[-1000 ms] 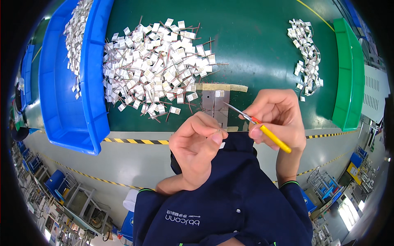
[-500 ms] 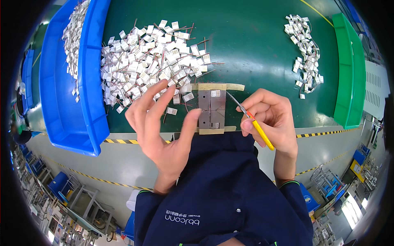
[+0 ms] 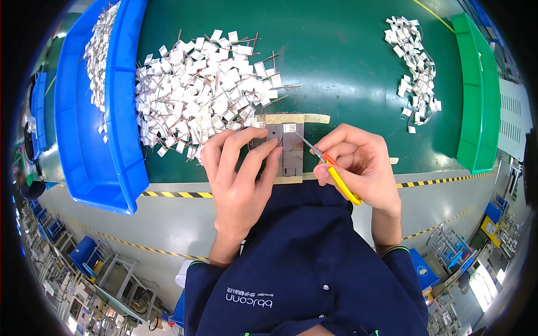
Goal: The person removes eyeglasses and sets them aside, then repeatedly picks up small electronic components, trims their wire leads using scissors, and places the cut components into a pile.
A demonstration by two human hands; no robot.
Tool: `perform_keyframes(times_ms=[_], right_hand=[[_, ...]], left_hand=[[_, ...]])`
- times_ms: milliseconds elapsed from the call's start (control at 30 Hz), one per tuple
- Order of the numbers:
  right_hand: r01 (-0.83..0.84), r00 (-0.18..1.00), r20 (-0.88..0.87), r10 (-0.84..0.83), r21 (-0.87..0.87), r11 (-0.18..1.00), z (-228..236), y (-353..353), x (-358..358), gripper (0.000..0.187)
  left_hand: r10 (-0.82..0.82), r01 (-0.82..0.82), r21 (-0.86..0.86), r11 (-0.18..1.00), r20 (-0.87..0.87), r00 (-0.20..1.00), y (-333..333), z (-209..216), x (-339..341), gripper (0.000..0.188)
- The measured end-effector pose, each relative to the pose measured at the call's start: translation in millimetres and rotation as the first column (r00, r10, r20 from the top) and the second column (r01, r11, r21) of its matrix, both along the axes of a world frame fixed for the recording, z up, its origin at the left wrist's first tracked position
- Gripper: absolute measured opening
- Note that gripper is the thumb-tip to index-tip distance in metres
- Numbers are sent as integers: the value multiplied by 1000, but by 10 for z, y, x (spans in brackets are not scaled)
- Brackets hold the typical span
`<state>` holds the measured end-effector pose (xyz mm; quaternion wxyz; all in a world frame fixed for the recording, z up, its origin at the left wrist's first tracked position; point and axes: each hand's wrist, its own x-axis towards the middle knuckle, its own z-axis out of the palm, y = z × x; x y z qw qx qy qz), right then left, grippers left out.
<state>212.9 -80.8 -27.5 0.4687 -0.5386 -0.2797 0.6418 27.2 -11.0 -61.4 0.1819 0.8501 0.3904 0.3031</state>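
A flat grey metal fixture (image 3: 292, 151) lies at the table's near edge, with tape strips across its far and near ends. One small white connector (image 3: 290, 128) with metal contacts sits at its far end. At the fixture's left side, my left hand (image 3: 241, 173) has its thumb and fingertips closed on thin dark wires (image 3: 280, 138), partly hidden by the fingers. My right hand (image 3: 361, 165) grips a slim pointed tool with a red-and-yellow handle (image 3: 343, 183), which looks like tweezers. Its metal tip slants over the fixture's right edge, close to the connector.
A large heap of white wired connectors (image 3: 196, 89) covers the table left of the fixture. Beyond it stands a blue bin (image 3: 126, 112) beside more connectors. On the right, a smaller connector pile (image 3: 417, 73) lies before a green bin (image 3: 473, 101).
My left hand has moved right from beside the heap to the fixture, its spread fingers closing. The tool in my right hand has shifted left, its tip now over the fixture.
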Motion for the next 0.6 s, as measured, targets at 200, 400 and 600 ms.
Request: perform_keyframes(times_ms=[200,400,600], right_hand=[[27,999,17,-27,-3,1000,-23,3,-49,15],[59,990,125,-57,-11,998,-11,35,-73,20],[272,927,241,-286,91,958,-56,94,-144,24]], left_hand=[[15,-13,44,999,-48,999,-11,0,21,18],[46,-43,23,999,-145,988,2,13,60,16],[20,-19,31,999,-20,1000,-10,106,22,18]])
